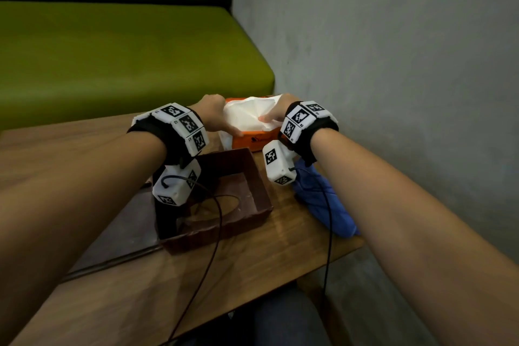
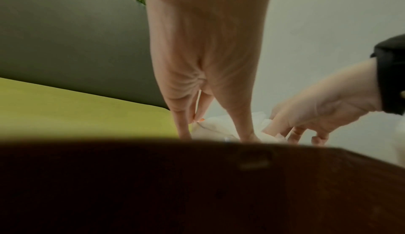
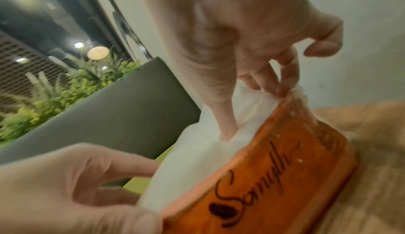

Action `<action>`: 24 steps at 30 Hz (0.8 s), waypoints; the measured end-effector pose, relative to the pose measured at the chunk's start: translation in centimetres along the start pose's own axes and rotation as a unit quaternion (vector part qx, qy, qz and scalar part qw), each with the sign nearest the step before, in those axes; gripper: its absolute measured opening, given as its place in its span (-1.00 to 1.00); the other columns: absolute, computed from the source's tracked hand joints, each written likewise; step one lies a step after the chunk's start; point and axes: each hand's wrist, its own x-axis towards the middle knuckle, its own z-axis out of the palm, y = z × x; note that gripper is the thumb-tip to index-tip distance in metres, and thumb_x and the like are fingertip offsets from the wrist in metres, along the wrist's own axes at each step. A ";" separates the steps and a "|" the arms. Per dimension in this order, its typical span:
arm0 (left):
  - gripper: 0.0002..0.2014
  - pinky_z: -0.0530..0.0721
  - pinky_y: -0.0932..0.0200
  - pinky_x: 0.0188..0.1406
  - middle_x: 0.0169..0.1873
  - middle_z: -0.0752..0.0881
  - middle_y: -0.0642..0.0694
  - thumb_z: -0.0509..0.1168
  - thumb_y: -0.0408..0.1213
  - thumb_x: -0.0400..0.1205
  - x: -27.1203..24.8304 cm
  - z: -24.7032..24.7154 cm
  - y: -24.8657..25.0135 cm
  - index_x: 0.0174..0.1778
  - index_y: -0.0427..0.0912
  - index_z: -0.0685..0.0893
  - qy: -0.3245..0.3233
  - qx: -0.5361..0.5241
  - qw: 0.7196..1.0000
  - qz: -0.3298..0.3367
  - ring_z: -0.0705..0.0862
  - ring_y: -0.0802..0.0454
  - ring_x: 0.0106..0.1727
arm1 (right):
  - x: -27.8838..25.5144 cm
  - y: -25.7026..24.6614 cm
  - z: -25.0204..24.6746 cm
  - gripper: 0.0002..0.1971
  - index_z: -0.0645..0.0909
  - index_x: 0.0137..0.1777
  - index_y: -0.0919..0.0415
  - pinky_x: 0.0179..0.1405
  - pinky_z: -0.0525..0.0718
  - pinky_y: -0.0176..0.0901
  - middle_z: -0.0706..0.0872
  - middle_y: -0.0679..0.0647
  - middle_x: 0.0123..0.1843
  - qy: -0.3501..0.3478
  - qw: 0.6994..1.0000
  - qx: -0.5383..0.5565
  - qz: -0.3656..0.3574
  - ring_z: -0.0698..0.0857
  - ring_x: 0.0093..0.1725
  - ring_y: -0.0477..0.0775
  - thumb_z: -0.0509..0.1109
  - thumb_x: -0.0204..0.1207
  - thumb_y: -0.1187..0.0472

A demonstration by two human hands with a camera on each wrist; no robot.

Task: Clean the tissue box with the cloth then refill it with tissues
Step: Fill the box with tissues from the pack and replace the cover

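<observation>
An orange tissue pack (image 1: 254, 141) lies at the far end of the table with white tissues (image 1: 247, 114) bulging from its open top. My left hand (image 1: 217, 114) grips the left end of the tissue stack (image 3: 197, 151), thumb and fingers curled round it. My right hand (image 1: 273, 116) pinches the torn wrapper edge of the pack (image 3: 274, 177), one finger pushed down into the tissues. The brown tissue box (image 1: 259, 182) stands nearer to me, open side up and empty. Beside it on the right lies the blue cloth (image 1: 323, 202), untouched.
The wooden table (image 1: 140, 275) ends close behind the pack, facing a green bench (image 1: 112, 59). A grey wall (image 1: 393, 64) runs along the right. Wrist cables hang over the box and cloth. The box's dark wall (image 2: 197, 185) blocks the lower half of the left wrist view.
</observation>
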 end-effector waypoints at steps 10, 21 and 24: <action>-0.36 0.51 0.00 -0.09 0.09 0.67 -0.36 0.54 0.04 0.30 -0.1 0.4 0.3 0.07 -0.43 0.61 0.008 0.006 1.000 -0.003 0.54 -0.18 -0.04 | 4.9 2.2 0.9 -0.15 0.60 0.24 0.06 0.17 0.69 0.13 0.76 0.07 0.10 -0.072 0.987 0.146 0.016 0.76 0.04 0.20 0.75 -0.15 -0.08; -0.27 0.50 0.00 0.09 0.22 0.60 -0.33 0.55 0.00 0.30 -0.4 0.5 0.4 0.23 -0.40 0.50 0.027 0.009 1.000 -0.004 0.54 -0.26 0.25 | -0.8 -0.1 0.4 -0.28 0.39 0.39 0.39 0.32 0.59 0.11 0.59 0.26 0.36 0.092 0.957 0.275 -0.034 0.59 0.31 0.26 0.53 0.33 0.01; -0.30 0.53 -0.01 0.09 0.21 0.62 -0.34 0.56 -0.05 0.31 -0.5 0.7 0.5 0.23 -0.41 0.52 0.028 0.002 1.000 -0.002 0.56 -0.27 0.24 | -0.8 0.6 1.1 -0.40 0.49 0.30 0.39 0.30 0.61 0.16 0.65 0.29 0.30 0.074 0.952 0.294 -0.030 0.64 0.27 0.28 0.55 0.34 0.10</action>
